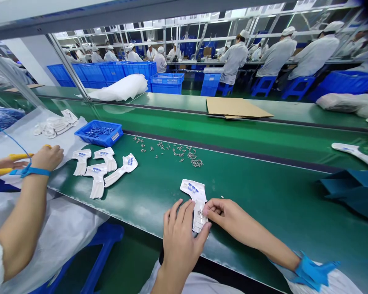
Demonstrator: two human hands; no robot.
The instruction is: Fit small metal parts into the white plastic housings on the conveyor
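Observation:
A white plastic housing point(194, 188) with small blue parts in its upper end lies on the green work surface in front of me. My left hand point(182, 232) rests along its lower left side, fingers spread and thumb near its bottom end. From the right, my right hand point(223, 212) reaches the lower section, thumb and forefinger pinched over it. Whatever those fingertips hold is too small to make out. Beyond the housing, small metal pieces point(197, 163) are scattered in loose piles. Several similar white housings point(97, 177) with blue parts lie to the left.
A blue tray point(110, 139) of small blue parts stands at the back left. A co-worker's arm point(27, 212) reaches in at the left, near stacked white housings point(57, 124). Brown cardboard point(236, 107) lies beyond the belt edge. Dark teal material point(352, 192) is at the right.

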